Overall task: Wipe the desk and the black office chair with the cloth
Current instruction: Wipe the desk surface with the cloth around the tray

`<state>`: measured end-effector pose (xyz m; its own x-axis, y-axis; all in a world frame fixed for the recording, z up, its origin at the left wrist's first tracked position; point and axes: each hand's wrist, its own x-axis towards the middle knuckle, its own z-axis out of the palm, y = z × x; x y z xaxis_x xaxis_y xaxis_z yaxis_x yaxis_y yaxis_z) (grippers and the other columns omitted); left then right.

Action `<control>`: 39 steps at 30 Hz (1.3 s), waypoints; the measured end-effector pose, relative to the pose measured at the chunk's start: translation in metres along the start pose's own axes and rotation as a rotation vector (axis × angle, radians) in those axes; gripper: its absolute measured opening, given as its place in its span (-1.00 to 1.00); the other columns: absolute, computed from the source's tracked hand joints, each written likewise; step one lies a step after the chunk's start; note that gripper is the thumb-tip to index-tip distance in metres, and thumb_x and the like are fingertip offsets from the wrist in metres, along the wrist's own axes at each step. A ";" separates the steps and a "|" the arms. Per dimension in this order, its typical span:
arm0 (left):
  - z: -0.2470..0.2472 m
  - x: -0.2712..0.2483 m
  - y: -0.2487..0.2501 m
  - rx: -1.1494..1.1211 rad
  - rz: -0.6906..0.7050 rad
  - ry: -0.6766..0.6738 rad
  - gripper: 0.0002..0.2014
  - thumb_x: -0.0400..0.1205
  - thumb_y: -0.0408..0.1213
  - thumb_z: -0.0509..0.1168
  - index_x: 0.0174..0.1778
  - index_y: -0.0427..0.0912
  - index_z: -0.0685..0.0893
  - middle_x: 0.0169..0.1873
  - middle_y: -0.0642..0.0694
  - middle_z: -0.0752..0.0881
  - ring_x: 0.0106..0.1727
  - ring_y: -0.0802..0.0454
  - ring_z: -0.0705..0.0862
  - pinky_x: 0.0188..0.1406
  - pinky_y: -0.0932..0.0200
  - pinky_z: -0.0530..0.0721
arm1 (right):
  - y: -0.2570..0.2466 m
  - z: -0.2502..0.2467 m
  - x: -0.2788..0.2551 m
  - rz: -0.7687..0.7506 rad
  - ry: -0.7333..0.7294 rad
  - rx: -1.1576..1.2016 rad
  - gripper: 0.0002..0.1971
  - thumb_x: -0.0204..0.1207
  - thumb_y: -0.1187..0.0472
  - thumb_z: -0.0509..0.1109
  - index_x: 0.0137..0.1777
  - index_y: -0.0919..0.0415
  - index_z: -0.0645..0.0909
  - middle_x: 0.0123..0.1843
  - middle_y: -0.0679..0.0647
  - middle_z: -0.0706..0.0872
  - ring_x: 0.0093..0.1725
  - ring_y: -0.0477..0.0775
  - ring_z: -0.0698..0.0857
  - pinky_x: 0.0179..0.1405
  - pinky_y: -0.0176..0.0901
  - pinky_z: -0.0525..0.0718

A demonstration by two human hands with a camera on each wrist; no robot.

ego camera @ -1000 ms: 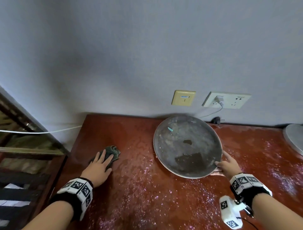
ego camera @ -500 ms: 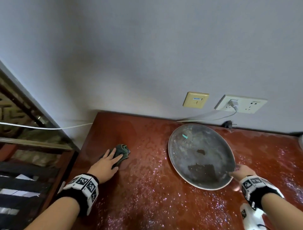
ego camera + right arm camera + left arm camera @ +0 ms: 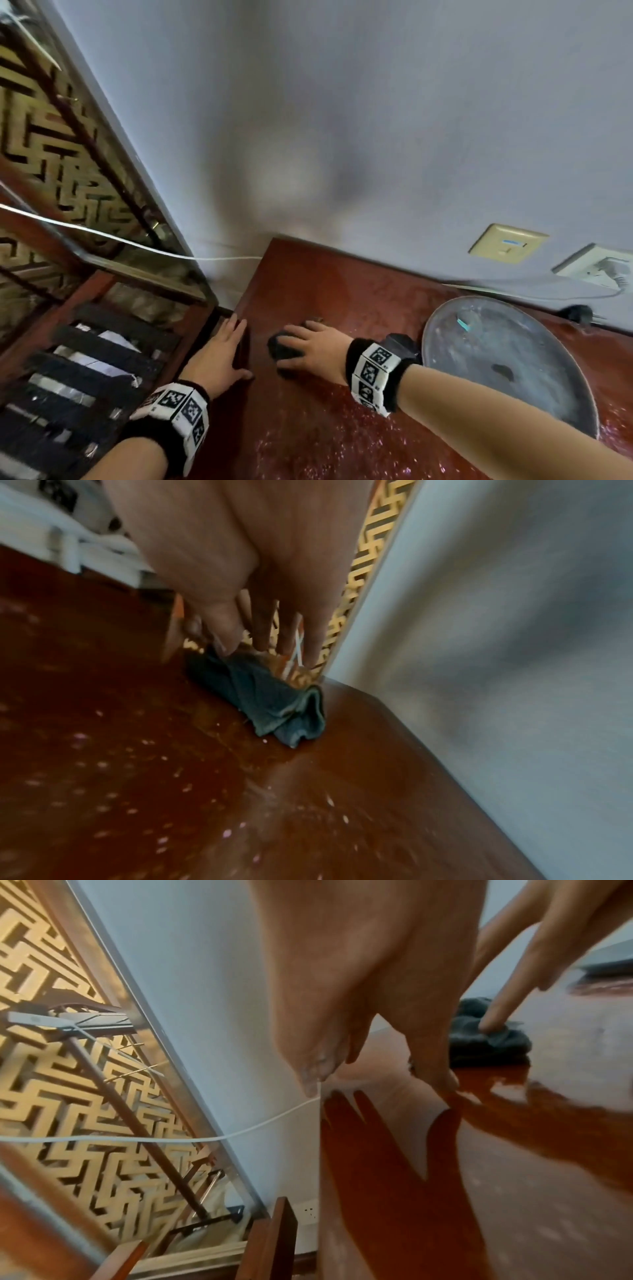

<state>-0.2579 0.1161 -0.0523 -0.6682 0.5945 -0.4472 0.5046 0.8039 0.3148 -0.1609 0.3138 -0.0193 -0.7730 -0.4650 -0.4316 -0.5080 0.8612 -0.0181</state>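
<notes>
A small dark grey cloth (image 3: 279,346) (image 3: 274,702) lies bunched on the wet, glossy red-brown desk (image 3: 342,301), near its back left corner. My right hand (image 3: 315,346) (image 3: 240,547) reaches across and lies on it, straight fingers pressing it down; in the left wrist view one fingertip touches the cloth (image 3: 489,1042). My left hand (image 3: 222,353) (image 3: 342,988) rests on the desk's left edge, fingers straight along the side and thumb on top, holding nothing. No black office chair is in view.
A large round grey plate (image 3: 513,359) lies on the desk right of my right forearm. The wall behind carries a beige switch (image 3: 507,243) and a white socket (image 3: 599,267). A white cable (image 3: 137,245) crosses a lattice screen (image 3: 51,137) left of the desk.
My left hand has let go of the cloth and moved to the desk's left edge. My right hand has left the plate and crossed left onto the cloth. The head view swung left.
</notes>
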 end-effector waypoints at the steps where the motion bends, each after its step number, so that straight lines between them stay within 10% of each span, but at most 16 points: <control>1: 0.001 -0.002 -0.006 -0.014 -0.012 0.008 0.02 0.52 -0.02 0.43 0.68 -0.11 -0.17 0.66 -0.04 -0.24 0.67 0.07 -0.20 0.61 0.22 0.06 | 0.002 0.002 0.010 -0.035 -0.021 -0.020 -0.42 0.59 0.26 0.23 0.60 0.02 0.23 0.66 0.22 0.08 0.63 0.30 0.07 0.50 0.26 0.26; 6: -0.005 0.000 -0.029 -0.159 -0.059 0.110 0.04 0.47 -0.11 0.50 0.68 -0.05 -0.11 0.65 0.09 -0.22 0.67 0.15 -0.11 0.59 0.19 0.19 | 0.022 0.005 0.037 -0.108 0.004 -0.002 -0.43 0.58 0.29 0.26 0.59 0.09 0.26 0.58 0.22 0.24 0.43 0.33 0.34 0.13 0.15 0.58; 11: -0.008 0.014 -0.020 -0.118 0.004 0.049 0.00 0.49 -0.05 0.47 0.69 -0.01 -0.08 0.66 0.12 -0.13 0.66 0.16 -0.01 0.56 0.18 0.23 | 0.041 -0.002 0.058 0.310 0.139 0.262 -0.44 0.65 0.26 0.19 0.63 0.14 0.16 0.59 0.18 0.28 0.47 0.25 0.36 0.34 0.05 0.50; 15: -0.007 0.021 -0.007 -0.133 0.040 0.112 -0.11 0.53 -0.08 0.44 0.68 0.01 0.04 0.66 0.13 0.05 0.63 0.16 0.18 0.51 0.25 0.30 | 0.025 0.015 0.052 -0.087 0.219 0.345 -0.50 0.51 0.42 0.32 0.48 0.30 0.45 0.51 0.27 0.46 0.47 0.34 0.47 0.36 0.11 0.51; 19: 0.000 0.021 0.001 -0.015 0.033 0.039 -0.07 0.56 0.00 0.39 0.69 -0.01 -0.09 0.67 0.11 -0.15 0.64 0.12 0.16 0.48 0.20 0.37 | 0.050 0.016 0.048 0.006 0.003 0.228 -0.37 0.61 0.44 0.10 0.64 0.01 0.12 0.70 -0.01 -0.03 0.69 0.09 -0.05 0.54 0.09 0.32; 24: 0.002 0.017 0.003 0.118 0.125 -0.047 0.02 0.53 0.18 0.32 0.68 -0.06 -0.23 0.52 0.14 -0.43 0.65 0.06 -0.32 0.62 0.12 0.01 | 0.068 -0.008 0.078 0.388 0.042 0.344 -0.33 0.63 0.48 0.01 0.67 0.00 -0.04 0.71 -0.01 -0.15 0.68 0.13 -0.13 0.60 0.05 0.15; 29: -0.009 0.017 -0.003 0.204 0.192 -0.116 -0.07 0.53 0.17 0.32 0.68 -0.02 -0.06 0.65 0.04 -0.29 0.66 0.12 -0.26 0.60 0.17 0.04 | 0.045 -0.019 0.071 0.091 -0.202 0.227 -0.24 0.59 0.49 0.13 0.67 0.01 -0.10 0.70 -0.05 -0.24 0.68 0.14 -0.19 0.55 0.20 0.26; 34: -0.014 0.019 -0.004 0.188 0.254 -0.145 -0.10 0.54 0.10 0.36 0.68 0.09 -0.06 0.65 0.18 -0.21 0.55 0.33 -0.32 0.59 0.18 0.18 | 0.083 -0.029 0.093 0.347 -0.178 0.290 -0.22 0.62 0.49 0.09 0.66 -0.08 -0.18 0.68 -0.11 -0.30 0.68 0.16 -0.17 0.55 0.21 0.28; 39: -0.018 0.024 -0.003 0.156 0.232 -0.148 -0.05 0.47 0.08 0.44 0.67 0.07 -0.01 0.67 0.11 -0.10 0.67 0.15 -0.15 0.61 0.14 0.11 | 0.039 -0.016 0.096 0.140 -0.179 0.193 -0.37 0.69 0.39 0.00 0.67 0.10 -0.19 0.69 0.00 -0.27 0.68 0.18 -0.17 0.55 0.12 0.26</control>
<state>-0.2856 0.1280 -0.0491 -0.4445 0.7442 -0.4987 0.7201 0.6279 0.2953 -0.2612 0.2995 -0.0467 -0.7421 -0.3104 -0.5941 -0.3066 0.9453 -0.1111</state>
